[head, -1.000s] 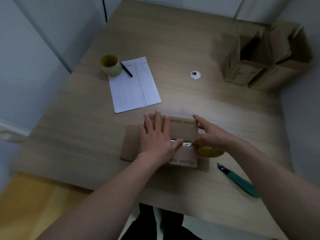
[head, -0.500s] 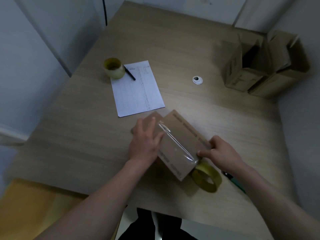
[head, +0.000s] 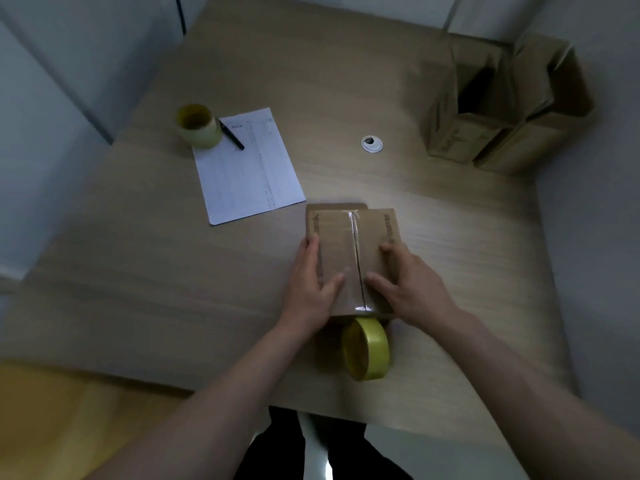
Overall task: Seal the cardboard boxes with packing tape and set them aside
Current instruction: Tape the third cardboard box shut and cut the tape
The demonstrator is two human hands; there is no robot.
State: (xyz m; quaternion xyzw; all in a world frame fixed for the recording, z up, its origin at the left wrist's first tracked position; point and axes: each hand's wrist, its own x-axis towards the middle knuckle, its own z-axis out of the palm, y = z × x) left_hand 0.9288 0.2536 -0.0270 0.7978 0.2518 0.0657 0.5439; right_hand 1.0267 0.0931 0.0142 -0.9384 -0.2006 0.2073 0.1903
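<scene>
A flat brown cardboard box (head: 353, 258) lies at the centre of a pale wood-grain tabletop (head: 346, 81), near its lower edge, with bare wood to the left. Glossy clear tape runs along its middle seam. The left hand (head: 313, 285) and right hand (head: 408, 285) press it, each grip spread flat. A yellow tape roll (head: 367, 349) stands just below.

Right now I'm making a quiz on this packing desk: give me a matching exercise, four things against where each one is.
Things:
1. tape roll
2. pen
3. open boxes
4. box being sealed

Places:
A. far right corner of the desk
B. under both hands
C. across the paper sheet's top corner
D. at the box's near end, by the desk edge

Pairs: 1-D, 2-C, 3-A, 4-B
</scene>
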